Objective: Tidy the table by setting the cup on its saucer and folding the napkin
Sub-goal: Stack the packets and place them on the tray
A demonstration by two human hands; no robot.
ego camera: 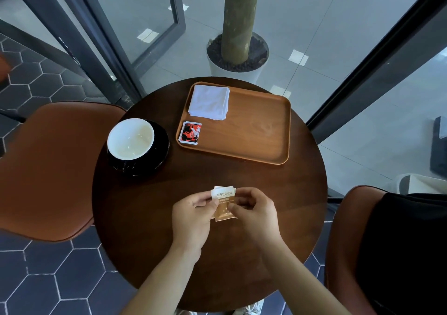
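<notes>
Both hands are over the near middle of the round dark wooden table (169,193), holding a small brown-and-white sugar sachet (223,205) between them just above the tabletop. The left hand (193,212) pinches the sachet's left edge with curled fingers and thumb. The right hand (254,212) pinches its right edge in the same way.

The cup (130,138), black outside and white inside, sits on its black saucer (160,152) at the left of the table, well apart from the hands. The white napkin (209,102) lies folded into a square in the far left corner of a wooden tray (261,133), which stands on the far right part of the table. A red-and-black packet (190,132) lies flat in the tray's near left corner, just beside the napkin.

A brown chair (53,164) stands to the left of the table and another (346,218) to the right. A white plant pot (238,70) stands beyond the far edge.
</notes>
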